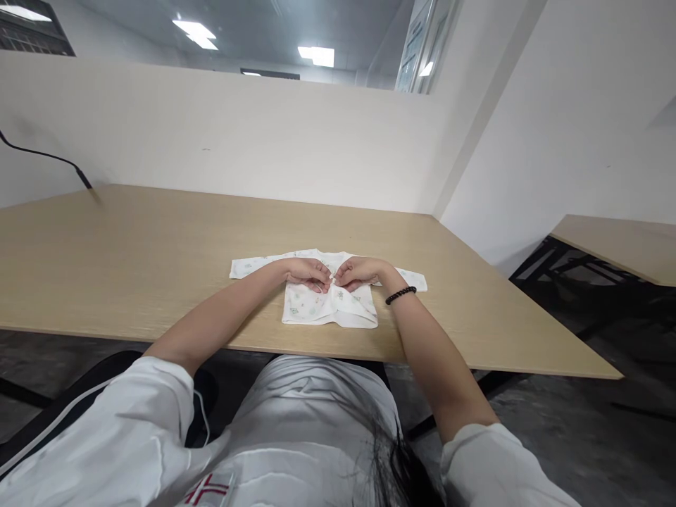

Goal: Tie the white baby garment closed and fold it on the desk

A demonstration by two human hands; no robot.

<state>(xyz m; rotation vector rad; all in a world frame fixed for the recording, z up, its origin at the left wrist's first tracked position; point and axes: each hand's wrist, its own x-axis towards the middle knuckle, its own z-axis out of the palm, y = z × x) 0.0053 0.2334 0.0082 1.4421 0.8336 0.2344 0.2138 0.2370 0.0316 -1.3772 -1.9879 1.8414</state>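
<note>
While the left hand and the right hand nearly meet, each seems to pinch cloth at the middle of a small white garment; the exact bit between the fingers is too small to tell. The garment lies beneath both hands on the bench, its body on the wearer's side of them, one sleeve outward of the left hand, the other sleeve outward of the right. An uneven tug could skew the front or pop cloth from either pinch, since nothing else appears to anchor it. The fabric looks thin, soft and matte, with tiny scattered prints, puckers below the fingers and a wavy hem; the bench looks smooth, pale and wood-toned, perhaps slippery.
</note>
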